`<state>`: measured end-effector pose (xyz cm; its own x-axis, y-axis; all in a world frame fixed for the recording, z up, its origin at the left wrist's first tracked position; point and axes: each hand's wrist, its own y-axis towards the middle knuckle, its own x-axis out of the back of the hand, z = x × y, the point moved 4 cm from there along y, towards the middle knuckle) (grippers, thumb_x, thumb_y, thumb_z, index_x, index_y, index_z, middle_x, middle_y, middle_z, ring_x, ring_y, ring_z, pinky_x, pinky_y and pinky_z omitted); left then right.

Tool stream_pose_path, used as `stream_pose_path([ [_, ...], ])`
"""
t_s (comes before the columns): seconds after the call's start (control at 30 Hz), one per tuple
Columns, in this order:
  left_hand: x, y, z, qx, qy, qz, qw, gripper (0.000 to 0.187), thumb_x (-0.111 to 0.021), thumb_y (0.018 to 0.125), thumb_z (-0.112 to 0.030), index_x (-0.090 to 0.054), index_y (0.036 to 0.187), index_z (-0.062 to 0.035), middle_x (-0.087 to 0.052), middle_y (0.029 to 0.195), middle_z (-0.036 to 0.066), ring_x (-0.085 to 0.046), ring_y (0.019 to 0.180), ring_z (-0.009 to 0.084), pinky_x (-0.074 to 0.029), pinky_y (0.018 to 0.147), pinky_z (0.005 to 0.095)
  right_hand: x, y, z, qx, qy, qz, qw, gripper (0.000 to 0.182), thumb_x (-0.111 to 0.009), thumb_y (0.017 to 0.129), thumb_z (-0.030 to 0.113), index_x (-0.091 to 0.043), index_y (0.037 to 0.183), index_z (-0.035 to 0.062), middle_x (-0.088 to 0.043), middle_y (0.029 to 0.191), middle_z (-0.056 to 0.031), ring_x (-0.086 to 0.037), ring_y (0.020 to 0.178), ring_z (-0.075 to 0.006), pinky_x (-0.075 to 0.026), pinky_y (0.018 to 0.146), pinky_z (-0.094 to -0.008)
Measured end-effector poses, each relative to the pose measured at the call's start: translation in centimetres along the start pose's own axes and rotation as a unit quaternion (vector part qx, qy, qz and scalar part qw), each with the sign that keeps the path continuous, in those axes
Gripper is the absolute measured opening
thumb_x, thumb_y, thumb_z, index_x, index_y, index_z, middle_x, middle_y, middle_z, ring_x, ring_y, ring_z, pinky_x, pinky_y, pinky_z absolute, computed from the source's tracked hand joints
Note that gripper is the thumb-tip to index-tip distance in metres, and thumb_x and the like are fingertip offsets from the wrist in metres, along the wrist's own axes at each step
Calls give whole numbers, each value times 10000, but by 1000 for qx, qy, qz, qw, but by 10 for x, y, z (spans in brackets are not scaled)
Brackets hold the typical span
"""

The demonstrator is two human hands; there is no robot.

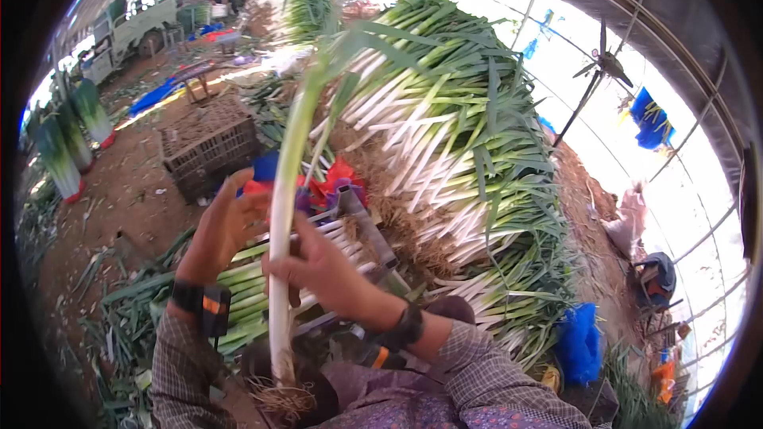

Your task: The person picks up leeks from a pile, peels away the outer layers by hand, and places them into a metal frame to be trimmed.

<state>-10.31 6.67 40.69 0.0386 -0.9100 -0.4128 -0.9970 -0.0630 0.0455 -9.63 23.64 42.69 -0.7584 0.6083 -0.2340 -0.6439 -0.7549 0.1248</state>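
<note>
Here's the leek (282, 230), upright in front of me, to the left of the big heap (453, 135), its leafy top bending over toward the heap's left flank. My right hand (330, 270) has it: thumb across the white shank, fingers curled in close around the lower half. My left hand (218, 226) is up on the side away from the heap, fingers loosely spread and half curled beside the stalk; whether any fingertip touches it, I can't tell, since the stalk and the other hand cover part of the view. Down at the bottom, on the near side of the heap, the roots (278, 401) splay out over my lap. I'd judge this one light for its length, firm and fairly stiff along the white, probably a little slick on the skin; the green is the soft part, likely to fold or tear if pulled. So the white shank is the place to take hold, snug but not squeezed, well below the floppy leaves. Under my hands, left of the heap's near end, more stalks (246, 294) lie side by side; farther left of the heap sits a slatted crate (207, 147), and right of its near end, a blue net bundle (579, 345).
</note>
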Motion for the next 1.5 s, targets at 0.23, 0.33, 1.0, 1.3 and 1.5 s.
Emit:
stream_pose_path([
  [0.23,-17,-41,-31,-129,-83,-178,972,280,-504,965,-307,-493,1154,-100,-440,718,-24,-409,546,66,-380,496,243,-6,-70,-56,-11,-320,37,947,517,-598,861,192,-421,1317,24,-653,860,-173,-638,771,-238,-488,697,-345],
  [0.33,-4,-61,-42,-192,-105,-194,956,274,-508,963,-291,-489,1142,-84,-397,691,-43,-359,518,41,-341,468,216,5,-100,-67,-95,-226,79,966,317,-611,867,169,-555,1141,19,-627,808,-70,-589,747,-134,-472,679,-291],
  [1.0,74,-46,-10,-328,-283,-190,881,203,-485,973,-224,-448,1092,-64,-346,704,-32,-326,526,47,-317,466,216,15,-104,-14,95,-318,122,935,87,-553,762,-45,-528,827,7,-627,874,-65,-580,762,-112,-474,706,-251],
  [1.3,82,-43,1,-320,-207,-279,882,229,-515,940,-205,-446,1091,-46,-414,707,-3,-362,530,67,-332,453,241,35,-131,-21,-69,-298,127,943,95,-514,812,9,-549,900,6,-538,786,-17,-465,692,-96,-419,643,-250],
  [1.5,123,-54,-8,-337,-187,-404,830,113,-492,892,-151,-418,926,-72,-420,675,11,-386,521,98,-352,444,265,72,-199,-52,-141,-267,166,939,86,-564,841,52,-542,913,8,-580,846,-38,-523,737,-110,-445,674,-261],
])
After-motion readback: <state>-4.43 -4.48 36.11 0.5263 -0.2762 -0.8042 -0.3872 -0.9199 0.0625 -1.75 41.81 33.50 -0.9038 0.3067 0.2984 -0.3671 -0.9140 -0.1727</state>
